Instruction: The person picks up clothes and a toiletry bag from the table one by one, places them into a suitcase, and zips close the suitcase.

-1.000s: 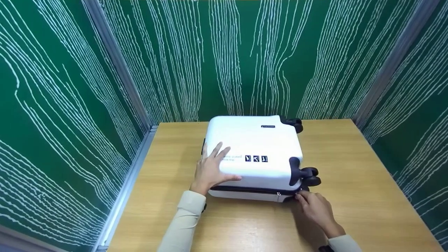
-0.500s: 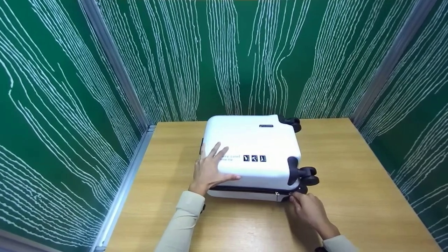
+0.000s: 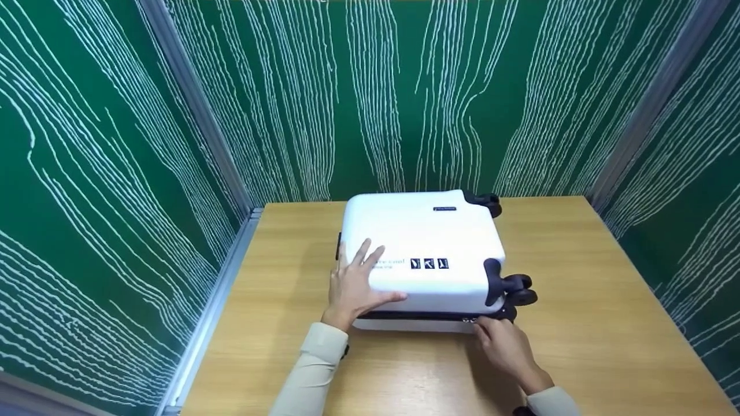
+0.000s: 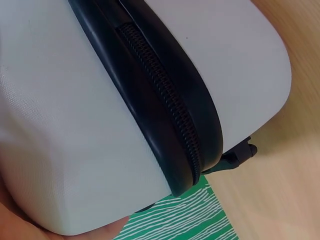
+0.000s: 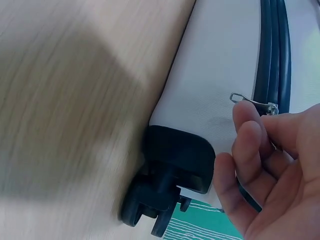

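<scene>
A white hard-shell suitcase (image 3: 416,231) lies flat, its black wheels (image 3: 520,289) toward the right. My left hand (image 3: 354,289) rests with spread fingers on the near left part of its top, the thumb pointing right. Along the near side runs a black zipper (image 4: 165,95), its teeth meshed in the left wrist view. My right hand (image 3: 506,346) is at the near right corner, thumb and fingertips pinching a zipper pull that the fingers mostly hide. Right beside those fingertips, a second silver zipper pull (image 5: 240,98) hangs from its slider, as the right wrist view shows.
The suitcase lies on a wooden table (image 3: 277,358). Green panels with white wavy lines (image 3: 370,98) stand behind and at both sides, joined by grey metal posts (image 3: 193,98). A black handle (image 3: 339,245) sticks out at the suitcase's left end.
My right hand has moved left along the zipper from the wheel corner, bringing its pull up to the other one. The left hand has stayed in place on the suitcase.
</scene>
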Tool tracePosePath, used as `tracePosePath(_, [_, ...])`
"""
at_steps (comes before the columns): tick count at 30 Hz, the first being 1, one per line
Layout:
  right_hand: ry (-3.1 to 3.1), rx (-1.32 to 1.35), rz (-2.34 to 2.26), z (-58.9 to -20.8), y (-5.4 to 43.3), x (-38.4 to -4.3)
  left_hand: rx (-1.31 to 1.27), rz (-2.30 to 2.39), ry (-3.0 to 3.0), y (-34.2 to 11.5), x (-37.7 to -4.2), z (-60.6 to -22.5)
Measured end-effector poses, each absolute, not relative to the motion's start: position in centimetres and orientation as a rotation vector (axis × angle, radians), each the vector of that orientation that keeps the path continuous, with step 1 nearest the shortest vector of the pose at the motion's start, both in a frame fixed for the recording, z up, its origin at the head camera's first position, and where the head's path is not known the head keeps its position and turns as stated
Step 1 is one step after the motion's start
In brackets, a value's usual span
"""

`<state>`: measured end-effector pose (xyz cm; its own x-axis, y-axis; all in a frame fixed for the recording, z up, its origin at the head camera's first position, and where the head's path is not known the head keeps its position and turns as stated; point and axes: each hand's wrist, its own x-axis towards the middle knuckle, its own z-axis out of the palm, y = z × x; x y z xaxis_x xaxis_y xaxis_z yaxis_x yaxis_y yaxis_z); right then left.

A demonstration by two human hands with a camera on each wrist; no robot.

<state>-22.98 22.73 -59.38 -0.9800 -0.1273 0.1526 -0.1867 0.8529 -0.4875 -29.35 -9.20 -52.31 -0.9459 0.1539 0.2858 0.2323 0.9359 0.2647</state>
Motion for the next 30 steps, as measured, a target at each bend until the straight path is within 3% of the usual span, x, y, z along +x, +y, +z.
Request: tracePosePath(30, [-2.948, 0.327, 0.842, -59.44, 23.13, -22.85, -0.330, -0.430, -2.793, -9.58, -29.38, -53.07])
